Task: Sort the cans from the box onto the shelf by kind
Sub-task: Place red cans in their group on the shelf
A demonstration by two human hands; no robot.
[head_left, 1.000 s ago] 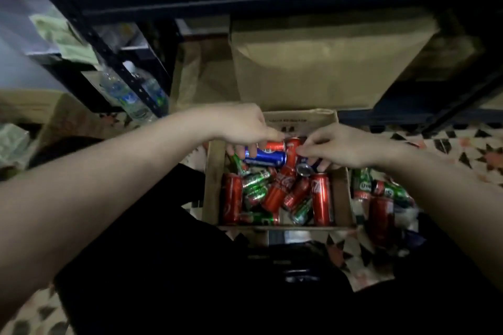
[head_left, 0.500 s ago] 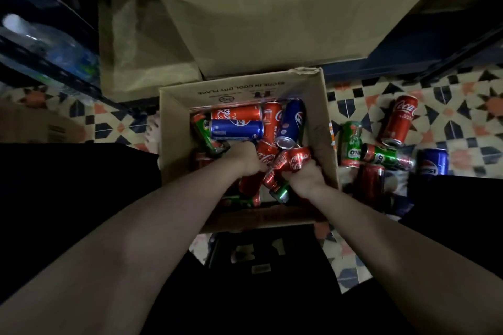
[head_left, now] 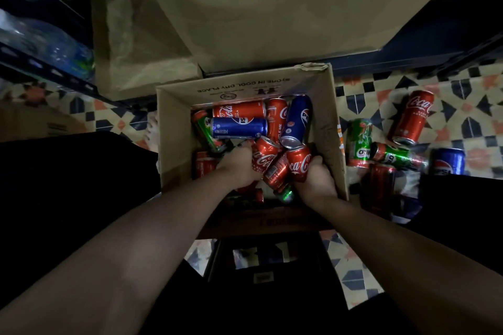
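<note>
An open cardboard box (head_left: 324, 106) stands on the floor below me, holding several red, blue and green cans. Both hands are down inside it. My left hand (head_left: 239, 166) wraps a red cola can (head_left: 263, 156). My right hand (head_left: 317, 179) grips another red cola can (head_left: 298, 162) near the box's right wall. A third red can (head_left: 276, 173) lies between them. Two blue cans (head_left: 239, 128) (head_left: 296, 119) rest at the back of the box. The dark shelf rail (head_left: 408, 60) runs behind the box.
Loose cans lie on the patterned tile floor to the right: a red one (head_left: 412, 117), two green ones (head_left: 359, 141), a blue one (head_left: 447, 162). A large cardboard sheet (head_left: 272, 8) leans behind the box. Water bottles (head_left: 54, 49) sit on the left rack. A dark stool (head_left: 266, 261) is under me.
The view has tipped down over the box. Both hands dropped from the back cans to the near side and each closed on a red cola can.
</note>
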